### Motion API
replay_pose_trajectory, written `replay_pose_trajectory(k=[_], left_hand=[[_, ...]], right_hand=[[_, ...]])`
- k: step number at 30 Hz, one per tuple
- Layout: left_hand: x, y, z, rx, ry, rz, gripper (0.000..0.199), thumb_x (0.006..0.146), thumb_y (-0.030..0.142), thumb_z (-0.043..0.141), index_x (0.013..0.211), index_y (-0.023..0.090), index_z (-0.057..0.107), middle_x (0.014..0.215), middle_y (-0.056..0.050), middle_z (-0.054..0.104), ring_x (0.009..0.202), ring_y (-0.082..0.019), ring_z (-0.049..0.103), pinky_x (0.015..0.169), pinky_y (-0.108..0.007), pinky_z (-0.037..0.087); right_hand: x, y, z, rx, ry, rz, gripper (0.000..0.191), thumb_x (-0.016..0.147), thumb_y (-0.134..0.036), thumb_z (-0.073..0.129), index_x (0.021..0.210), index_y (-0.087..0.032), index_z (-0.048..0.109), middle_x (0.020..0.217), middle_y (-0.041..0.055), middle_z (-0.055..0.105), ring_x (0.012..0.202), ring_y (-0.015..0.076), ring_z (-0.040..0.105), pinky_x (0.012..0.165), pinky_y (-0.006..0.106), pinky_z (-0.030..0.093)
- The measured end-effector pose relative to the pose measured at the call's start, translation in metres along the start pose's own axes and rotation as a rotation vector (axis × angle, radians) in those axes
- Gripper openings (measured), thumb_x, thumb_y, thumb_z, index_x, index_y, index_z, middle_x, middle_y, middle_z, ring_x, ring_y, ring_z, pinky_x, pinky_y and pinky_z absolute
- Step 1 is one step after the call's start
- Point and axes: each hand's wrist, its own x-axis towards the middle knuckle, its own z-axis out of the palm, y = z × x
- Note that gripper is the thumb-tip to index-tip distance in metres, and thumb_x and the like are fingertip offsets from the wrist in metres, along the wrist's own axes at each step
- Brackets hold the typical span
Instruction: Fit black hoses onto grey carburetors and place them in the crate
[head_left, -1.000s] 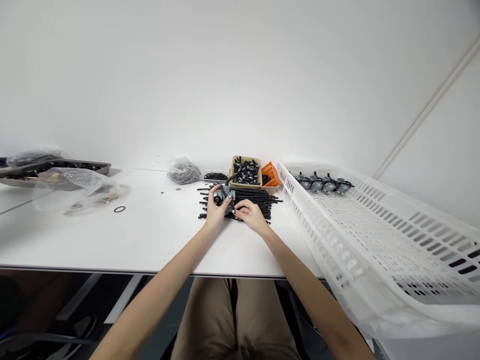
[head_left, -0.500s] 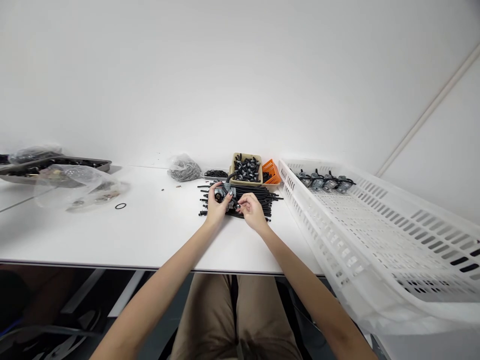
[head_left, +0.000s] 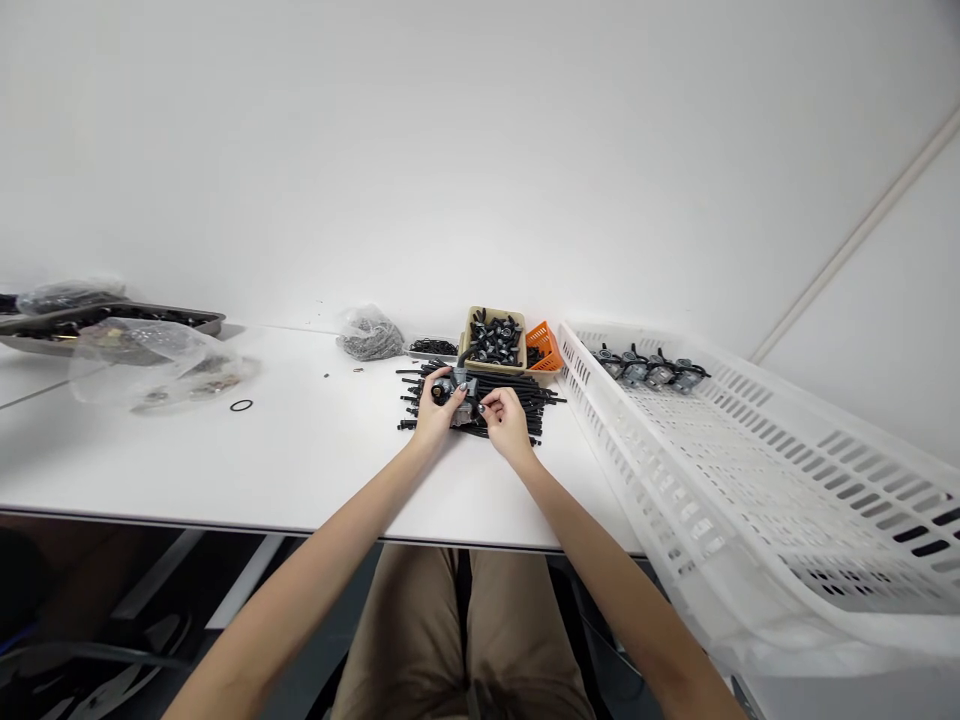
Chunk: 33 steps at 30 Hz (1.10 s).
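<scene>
Head view: both hands are working together just above the table [head_left: 300, 470];

Change: the right hand [head_left: 506, 420] is reaching in closer to the grey metal valve assembly [head_left: 459, 392] than in the earlier view, and the assembly is sitting a little higher in frame;

Left grip: clenching, with fingers wrapping the assembly's left end;

Right grip: fingers are curling against the assembly's right side, but I cannot tell how firmly;

Assembly: being held between both hands, directly above a pile of black rubber hoses [head_left: 517, 398], with its own black hose rising toward a beige box of parts [head_left: 491, 340];

Nearby: an orange basket [head_left: 543, 347] is standing beside that box; a white perforated crate [head_left: 592, 400] is lying to the right.
</scene>
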Motion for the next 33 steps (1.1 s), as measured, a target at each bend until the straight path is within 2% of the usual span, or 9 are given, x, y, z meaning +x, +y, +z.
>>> replay_pose_trajectory(k=[3,8,12,15,19,23,28,33], left_hand=[[-0.001,0.003,0.001,-0.083,-0.058,-0.102,0.056,0.065,0.040,0.078,0.114,0.024,0.056,0.102,-0.004,0.064,0.085,-0.018,0.063,0.075,-0.032,0.054],[-0.003,0.011,0.002,-0.223,-0.097,-0.265,0.055,0.072,0.045,0.069,0.120,0.026,0.053,0.103,-0.004,0.065,0.077,-0.020,0.064,0.062,-0.033,0.054],[-0.003,0.017,0.001,-0.344,-0.078,-0.458,0.051,0.080,0.058,0.052,0.116,0.022,0.058,0.097,-0.007,0.069,0.070,-0.022,0.065,0.055,-0.035,0.053],[-0.004,0.021,-0.001,-0.383,-0.169,-0.604,0.066,0.079,0.070,0.043,0.110,0.016,0.063,0.088,-0.012,0.071,0.065,-0.025,0.065,0.050,-0.035,0.050],[-0.006,0.020,-0.004,-0.410,-0.439,-0.687,0.079,0.077,0.079,0.036,0.111,0.014,0.064,0.085,-0.016,0.072,0.065,-0.029,0.067,0.046,-0.035,0.047],[-0.011,0.016,-0.005,-0.384,-0.602,-0.809,0.081,0.078,0.079,0.033,0.111,0.012,0.064,0.079,-0.015,0.072,0.063,-0.029,0.068,0.044,-0.035,0.049],[-0.015,0.017,-0.006,-0.359,-0.657,-0.881,0.078,0.081,0.077,0.032,0.112,0.012,0.062,0.077,-0.014,0.073,0.059,-0.029,0.069,0.040,-0.032,0.049],[-0.013,0.017,-0.007,-0.379,-0.659,-0.874,0.074,0.083,0.074,0.031,0.115,0.014,0.060,0.078,-0.014,0.073,0.059,-0.028,0.069,0.040,-0.032,0.050]], right_hand=[[0.002,0.002,-0.003,0.038,-0.008,0.027,0.012,0.074,-0.018,0.053,0.085,-0.021,0.053,0.097,0.0047,0.052,0.072,0.0139,0.051,0.067,0.030,0.046],[0.004,-0.002,-0.007,0.291,-0.073,0.110,0.034,0.074,-0.030,0.060,0.106,-0.023,0.051,0.115,0.0069,0.054,0.094,0.0184,0.056,0.078,0.031,0.048],[0.002,-0.009,-0.008,0.358,-0.084,0.149,0.037,0.076,-0.035,0.059,0.111,-0.025,0.051,0.121,0.0069,0.056,0.098,0.0189,0.056,0.087,0.033,0.047],[0.003,-0.010,-0.008,0.420,-0.065,0.170,0.036,0.079,-0.040,0.055,0.112,-0.024,0.052,0.120,0.0082,0.058,0.098,0.0197,0.058,0.082,0.033,0.049],[0.007,-0.006,-0.013,0.470,-0.031,0.176,0.038,0.082,-0.045,0.051,0.112,-0.022,0.056,0.115,0.0086,0.062,0.096,0.0204,0.060,0.078,0.032,0.049],[0.010,-0.006,-0.019,0.419,-0.065,0.154,0.036,0.079,-0.044,0.054,0.105,-0.021,0.064,0.108,0.0070,0.066,0.094,0.0219,0.061,0.078,0.033,0.049],[0.011,-0.011,-0.025,0.413,-0.095,0.091,0.026,0.076,-0.039,0.060,0.094,-0.022,0.069,0.105,0.0047,0.067,0.099,0.0223,0.059,0.081,0.032,0.048],[0.013,-0.013,-0.025,0.431,-0.136,0.133,0.025,0.075,-0.036,0.059,0.094,-0.022,0.068,0.109,0.0045,0.066,0.097,0.0211,0.060,0.076,0.029,0.049]])
